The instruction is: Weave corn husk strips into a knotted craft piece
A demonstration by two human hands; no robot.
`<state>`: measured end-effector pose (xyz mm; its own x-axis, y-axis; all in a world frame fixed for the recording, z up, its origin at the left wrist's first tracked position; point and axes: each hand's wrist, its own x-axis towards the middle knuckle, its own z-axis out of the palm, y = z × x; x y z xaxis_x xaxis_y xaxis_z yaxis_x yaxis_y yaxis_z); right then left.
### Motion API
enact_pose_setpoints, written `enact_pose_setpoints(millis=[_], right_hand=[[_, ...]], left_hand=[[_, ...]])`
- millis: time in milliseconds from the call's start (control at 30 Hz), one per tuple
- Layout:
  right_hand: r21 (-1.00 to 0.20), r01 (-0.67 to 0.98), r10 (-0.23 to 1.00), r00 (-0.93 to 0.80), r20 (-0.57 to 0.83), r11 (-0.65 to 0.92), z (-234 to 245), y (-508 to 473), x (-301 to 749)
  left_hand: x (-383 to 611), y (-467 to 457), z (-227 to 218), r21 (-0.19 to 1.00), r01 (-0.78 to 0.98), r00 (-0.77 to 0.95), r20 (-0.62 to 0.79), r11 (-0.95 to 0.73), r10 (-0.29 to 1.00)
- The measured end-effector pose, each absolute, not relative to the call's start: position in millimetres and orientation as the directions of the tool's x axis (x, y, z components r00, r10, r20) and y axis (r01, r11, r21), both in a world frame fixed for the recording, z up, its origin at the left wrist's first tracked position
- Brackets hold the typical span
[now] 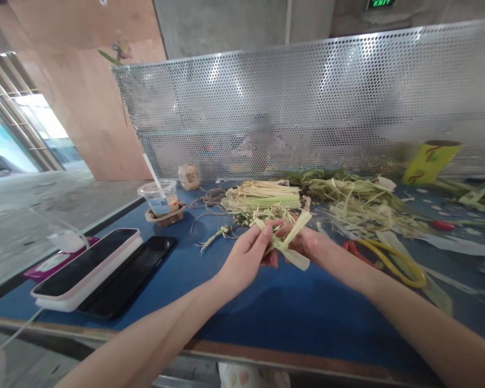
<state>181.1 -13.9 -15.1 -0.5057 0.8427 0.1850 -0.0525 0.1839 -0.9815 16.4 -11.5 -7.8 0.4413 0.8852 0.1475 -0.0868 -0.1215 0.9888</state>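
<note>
Above the blue tabletop, both my hands meet around a pale green strip of what looks like corn husk (295,234). My left hand (250,245) pinches it between thumb and fingers from the left. My right hand (303,242) is closed on its other side, with its fingertips partly hidden behind the strip. Two flat ends of the husk stick out to the right, one slanting up and one down. Just behind my hands lie small knotted husk pieces (262,214) and a stacked bundle of dried husks (267,194). A single knotted husk piece (218,235) rests to the left.
Yellow-handled scissors (396,264) lie right of my hands. Loose husks (359,199) spread behind them, near a yellow tube (430,161). At left are a lidded cup (159,196) with a straw, a black phone (129,275) and a pink-edged device (87,267). A perforated metal screen (267,108) borders the back.
</note>
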Motion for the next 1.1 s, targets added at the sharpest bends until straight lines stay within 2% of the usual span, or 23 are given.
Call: enact_pose_setpoints(millis=[100, 233, 333, 433, 533, 633, 767, 967, 1100], right_hand=[[-0.965, -0.013, 0.844, -0.482, 0.236, 0.263, -14, -22, 171], [-0.955, 0.066, 0.894, -0.374, 0.246, 0.290, -12, -27, 165], [-0.951, 0.126, 0.911, -0.346, 0.226, 0.284, -11, -29, 163], [-0.950, 0.199, 0.925, -0.344, 0.164, 0.242, -9, -31, 162], [-0.953, 0.212, 0.935, -0.325, 0.139, 0.216, -9, -32, 163], [-0.963, 0.168, 0.946, -0.284, 0.157, 0.211, -9, -28, 166], [-0.983, 0.055, 0.964, -0.215, 0.157, 0.173, -10, -24, 170], [-0.977, -0.174, 0.979, -0.143, 0.148, 0.122, -16, -23, 169], [-0.966, -0.239, 0.983, -0.128, 0.129, 0.096, -13, -22, 169]], left_hand=[[18, -11, -11, 0.989, -0.071, 0.451, 0.147, -0.129, 0.881], [17, -12, -16, 0.972, 0.006, 0.482, 0.205, -0.237, 0.852], [14, -12, -14, 0.955, 0.047, 0.445, 0.243, -0.293, 0.862], [11, -10, -8, 0.968, 0.051, 0.349, 0.215, -0.247, 0.912], [10, -8, -6, 0.976, 0.019, 0.389, 0.194, -0.219, 0.901], [9, -7, -6, 0.974, -0.047, 0.502, 0.216, -0.223, 0.837], [8, -6, -4, 0.976, -0.029, 0.577, 0.193, -0.216, 0.794], [11, -8, -4, 0.988, -0.039, 0.601, 0.145, -0.153, 0.786], [14, -12, -7, 0.987, -0.034, 0.585, 0.147, -0.156, 0.797]])
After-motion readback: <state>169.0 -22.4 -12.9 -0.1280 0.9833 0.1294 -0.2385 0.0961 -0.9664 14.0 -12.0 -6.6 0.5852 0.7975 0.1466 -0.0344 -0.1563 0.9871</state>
